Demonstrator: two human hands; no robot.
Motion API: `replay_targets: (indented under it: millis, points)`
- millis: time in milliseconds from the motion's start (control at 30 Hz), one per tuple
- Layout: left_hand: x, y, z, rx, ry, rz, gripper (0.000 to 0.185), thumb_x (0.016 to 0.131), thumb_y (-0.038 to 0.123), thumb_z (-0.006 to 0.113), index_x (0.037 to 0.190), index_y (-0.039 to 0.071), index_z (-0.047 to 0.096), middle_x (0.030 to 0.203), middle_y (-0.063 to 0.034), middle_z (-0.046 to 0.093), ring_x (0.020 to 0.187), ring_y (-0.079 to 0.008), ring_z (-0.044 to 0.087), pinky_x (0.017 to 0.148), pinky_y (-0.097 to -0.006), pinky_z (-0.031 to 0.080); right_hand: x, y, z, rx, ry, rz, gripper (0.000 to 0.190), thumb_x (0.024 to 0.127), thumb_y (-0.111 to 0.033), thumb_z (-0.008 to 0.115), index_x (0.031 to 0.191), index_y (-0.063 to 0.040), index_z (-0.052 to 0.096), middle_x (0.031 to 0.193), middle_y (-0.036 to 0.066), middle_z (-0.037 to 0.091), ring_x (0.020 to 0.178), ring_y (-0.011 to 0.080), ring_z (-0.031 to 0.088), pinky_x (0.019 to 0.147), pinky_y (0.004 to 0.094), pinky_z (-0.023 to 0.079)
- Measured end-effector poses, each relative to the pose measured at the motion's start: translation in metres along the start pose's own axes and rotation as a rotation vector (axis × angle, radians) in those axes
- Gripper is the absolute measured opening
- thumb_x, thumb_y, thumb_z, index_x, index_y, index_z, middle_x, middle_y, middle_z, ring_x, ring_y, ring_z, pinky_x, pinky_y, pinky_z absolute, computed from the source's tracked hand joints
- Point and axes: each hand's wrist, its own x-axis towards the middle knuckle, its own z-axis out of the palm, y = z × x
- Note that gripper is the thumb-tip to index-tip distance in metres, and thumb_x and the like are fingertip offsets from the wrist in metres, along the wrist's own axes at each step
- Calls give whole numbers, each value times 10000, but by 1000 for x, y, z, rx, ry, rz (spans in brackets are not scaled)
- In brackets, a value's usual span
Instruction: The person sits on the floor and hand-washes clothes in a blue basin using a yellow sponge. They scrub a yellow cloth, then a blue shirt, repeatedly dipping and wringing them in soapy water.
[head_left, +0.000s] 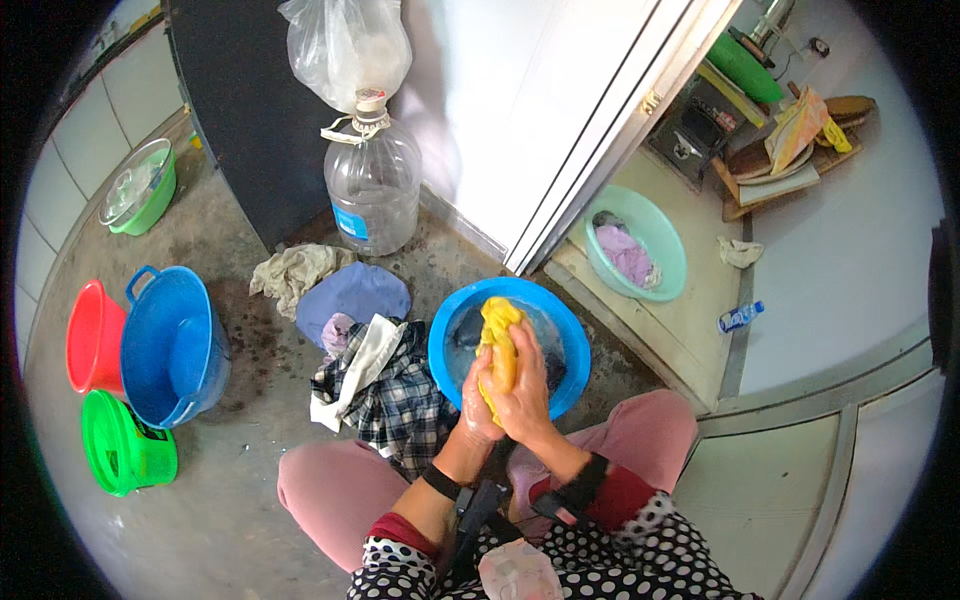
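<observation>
A wet yellow cloth (501, 330) is bunched between my two hands above a blue plastic basin (568, 319). My left hand (482, 397) grips it from the left side, with suds on the wrist. From the right, my right hand (529, 382) closes around the same cloth. The basin holds cloudy water and dark fabric (471, 330), partly hidden by the hands and the cloth. Left of the basin lies a heap with a plaid shirt (401, 397), a white strip of fabric (373, 354), a blue cloth (356, 292) and a beige cloth (304, 274).
A large blue tub (169, 345), a red bucket (94, 337) and a green bucket (127, 442) stand at the left. A clear water jug (375, 180) stands ahead by a white door panel (517, 112). Beyond the doorway at the right sits a mint basin with clothes (671, 255).
</observation>
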Motion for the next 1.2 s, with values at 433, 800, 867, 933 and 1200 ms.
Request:
replay_targets:
  millis: [433, 800, 867, 933, 1200]
  points:
    - [-3, -9, -2, 199, 109, -19, 435, 911, 235, 380, 1310, 75, 314, 1277, -79, 429, 1138, -225, 452, 949, -363, 368, 7, 48, -12, 943, 13, 676, 178, 781, -172, 630, 813, -66, 491, 752, 5, 527, 647, 81, 512, 572, 236, 425]
    - [12, 17, -28, 465, 386, -13, 627, 876, 515, 342, 1344, 113, 234, 1330, -151, 319, 1146, -328, 418, 920, -485, 365, 54, 2, -73, 1005, -251, 518, 238, 679, -9, 613, 861, -79, 477, 758, -6, 476, 691, 109, 512, 641, 243, 427]
    - [11, 9, -27, 171, 241, -207, 857, 769, 700, 342, 1395, 200, 39, 1433, -155, 79, 1212, -442, 286, 893, -609, 314, 44, -9, -64, 868, -313, 387, 255, 677, -6, 615, 879, -84, 479, 768, -11, 476, 700, 103, 506, 655, 246, 429]
    - [11, -2, -22, 69, 34, -127, 747, 813, 640, 343, 1343, 123, 245, 1342, -139, 320, 1173, -319, 396, 947, -476, 344, 26, -16, -48, 611, -544, 366, 293, 687, -78, 648, 933, -74, 488, 835, 26, 497, 774, 137, 506, 711, 270, 423]
    - [2, -18, -13, 36, 137, -1, 425, 917, 383, 376, 1201, 72, 426, 1151, -66, 511, 1042, -200, 498, 922, -340, 378, 7, 19, 18, 590, -41, 588, 360, 668, -254, 666, 901, -31, 505, 913, 174, 520, 914, 337, 509, 805, 458, 373]
